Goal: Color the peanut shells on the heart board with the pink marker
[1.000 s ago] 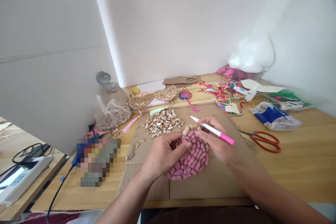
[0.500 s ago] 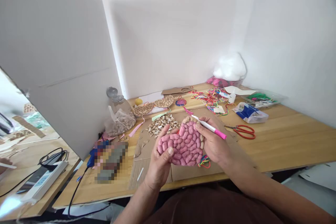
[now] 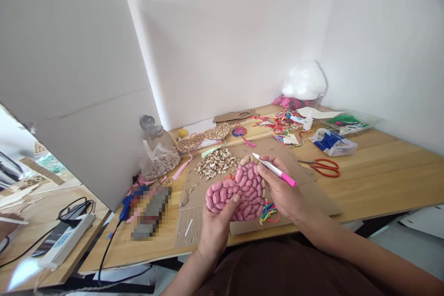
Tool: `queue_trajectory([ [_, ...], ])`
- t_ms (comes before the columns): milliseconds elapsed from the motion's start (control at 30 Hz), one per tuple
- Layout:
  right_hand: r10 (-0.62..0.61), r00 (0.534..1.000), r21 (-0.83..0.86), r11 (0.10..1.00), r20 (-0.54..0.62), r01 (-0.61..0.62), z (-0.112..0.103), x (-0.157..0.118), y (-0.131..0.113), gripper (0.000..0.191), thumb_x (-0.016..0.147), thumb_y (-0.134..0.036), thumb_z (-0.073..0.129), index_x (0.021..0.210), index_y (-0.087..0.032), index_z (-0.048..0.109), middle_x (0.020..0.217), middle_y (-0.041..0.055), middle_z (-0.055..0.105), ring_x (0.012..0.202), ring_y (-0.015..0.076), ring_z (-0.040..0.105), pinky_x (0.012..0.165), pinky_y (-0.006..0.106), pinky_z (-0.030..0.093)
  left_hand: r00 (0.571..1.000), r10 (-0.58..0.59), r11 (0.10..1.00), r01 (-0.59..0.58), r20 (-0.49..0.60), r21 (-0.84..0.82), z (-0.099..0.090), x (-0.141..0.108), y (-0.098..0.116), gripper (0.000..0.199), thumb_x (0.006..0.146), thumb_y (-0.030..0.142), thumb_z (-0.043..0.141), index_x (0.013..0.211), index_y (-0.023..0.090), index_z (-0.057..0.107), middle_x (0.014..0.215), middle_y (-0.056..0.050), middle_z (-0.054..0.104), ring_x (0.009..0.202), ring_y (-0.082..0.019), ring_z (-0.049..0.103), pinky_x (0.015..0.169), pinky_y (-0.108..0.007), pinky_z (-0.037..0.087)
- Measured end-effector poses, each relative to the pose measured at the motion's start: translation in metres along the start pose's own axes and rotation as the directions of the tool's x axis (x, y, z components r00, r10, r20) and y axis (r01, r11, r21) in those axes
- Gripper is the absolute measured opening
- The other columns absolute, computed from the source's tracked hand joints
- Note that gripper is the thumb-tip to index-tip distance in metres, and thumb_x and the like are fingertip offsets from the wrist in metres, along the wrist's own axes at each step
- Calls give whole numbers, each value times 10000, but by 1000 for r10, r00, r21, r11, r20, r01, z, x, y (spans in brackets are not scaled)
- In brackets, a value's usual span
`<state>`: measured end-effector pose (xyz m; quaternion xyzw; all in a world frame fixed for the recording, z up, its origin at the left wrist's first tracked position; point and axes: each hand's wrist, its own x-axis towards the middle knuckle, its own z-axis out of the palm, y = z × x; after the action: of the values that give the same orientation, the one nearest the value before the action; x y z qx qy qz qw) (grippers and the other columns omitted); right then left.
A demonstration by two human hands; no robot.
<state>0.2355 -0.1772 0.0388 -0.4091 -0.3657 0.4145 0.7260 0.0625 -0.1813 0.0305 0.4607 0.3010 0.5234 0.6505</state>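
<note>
A heart-shaped piece covered in peanut shells (image 3: 239, 192) is held low over the cardboard. Most of its shells are pink; those along the top and right edge are plain tan. My left hand (image 3: 220, 222) grips its lower left, thumb on top and fingers hidden underneath. A white marker with a pink end (image 3: 275, 169) is held in my right hand (image 3: 280, 189), its tip toward the upper left, while the thumb touches the heart's right side. Colourful threads (image 3: 269, 212) hang below the heart, and a red cord shows at its notch.
Shell pieces (image 3: 217, 163) lie on the cardboard (image 3: 301, 185). Red-handled scissors (image 3: 326, 167) and a blue-white packet (image 3: 333, 142) are at right. A bag of peanuts (image 3: 161, 159) stands left. Another person's hand (image 3: 10, 225) shows far left, beside a power strip (image 3: 67, 240).
My left hand has shifted its hold, its thumb now farther right over the heart and its fingers gone from the top edge. The marker has moved slightly left. The view has shifted a little.
</note>
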Motion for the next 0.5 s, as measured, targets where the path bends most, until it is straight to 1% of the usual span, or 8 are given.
queue_trajectory([
  [67, -93, 995, -133, 987, -37, 87, -7, -1, -4, 303, 917, -464, 644, 1111, -238, 589, 996, 45, 675, 954, 223, 653, 774, 350, 533, 999, 49, 994, -50, 8, 93, -5, -1, 3, 305, 850, 317, 760, 1122, 199, 690, 1122, -83, 767, 1101, -253, 709, 1008, -426, 557],
  [133, -236, 972, -229, 947, -12, 227, -12, -6, -14, 287, 981, -469, 544, 1147, -242, 600, 971, 47, 679, 973, 219, 646, 808, 357, 523, 997, 74, 976, -73, 4, 205, -9, -4, 5, 302, 850, 333, 758, 1109, 183, 714, 1107, -93, 775, 1086, -255, 719, 1026, -422, 548],
  [200, -358, 927, -255, 892, 108, 374, -14, -17, -25, 256, 1024, -424, 472, 1121, -245, 627, 902, 37, 654, 881, 192, 641, 832, 362, 519, 996, 86, 951, -84, 8, 298, -12, -8, 5, 312, 858, 355, 746, 1111, 172, 727, 1116, -105, 775, 1091, -264, 720, 1039, -424, 542],
  [267, -382, 878, -297, 836, 289, 461, -13, -29, -35, 220, 1031, -357, 468, 1063, -241, 653, 813, 22, 630, 776, 173, 623, 763, 339, 518, 995, 102, 927, -103, 23, 362, -15, -12, 2, 335, 875, 366, 724, 1149, 173, 723, 1160, -111, 764, 1118, -269, 710, 1055, -434, 532],
  [333, -403, 825, -362, 757, 397, 544, -11, -39, -40, 176, 1002, -313, 518, 997, -228, 673, 837, 47, 646, 872, 206, 632, 773, 350, 516, 993, 116, 905, -114, 21, 410, -18, -15, -3, 354, 882, 364, 715, 1181, 174, 713, 1200, -112, 750, 1144, -268, 699, 1069, -437, 522],
  [367, -399, 818, -392, 733, 414, 556, -11, -42, -39, 154, 989, -302, 537, 983, -224, 669, 848, 55, 654, 904, 219, 633, 774, 353, 516, 993, 117, 897, -111, 12, 428, -19, -15, -5, 357, 883, 364, 715, 1184, 172, 711, 1206, -112, 748, 1147, -268, 698, 1069, -437, 523],
  [433, -358, 856, -438, 746, 373, 503, -11, -43, -35, 127, 985, -310, 543, 988, -222, 635, 833, 49, 654, 858, 213, 634, 723, 337, 515, 995, 103, 890, -91, -1, 447, -21, -16, -10, 351, 887, 367, 708, 1176, 166, 713, 1193, -112, 753, 1131, -268, 705, 1052, -435, 537],
  [500, -273, 914, -454, 802, 300, 388, -13, -40, -27, 122, 997, -335, 529, 992, -227, 586, 781, 20, 631, 703, 172, 599, 612, 298, 483, 996, 91, 881, -85, 11, 466, -24, -16, -14, 335, 898, 367, 694, 1166, 167, 719, 1177, -110, 760, 1107, -265, 715, 1034, -428, 551],
])
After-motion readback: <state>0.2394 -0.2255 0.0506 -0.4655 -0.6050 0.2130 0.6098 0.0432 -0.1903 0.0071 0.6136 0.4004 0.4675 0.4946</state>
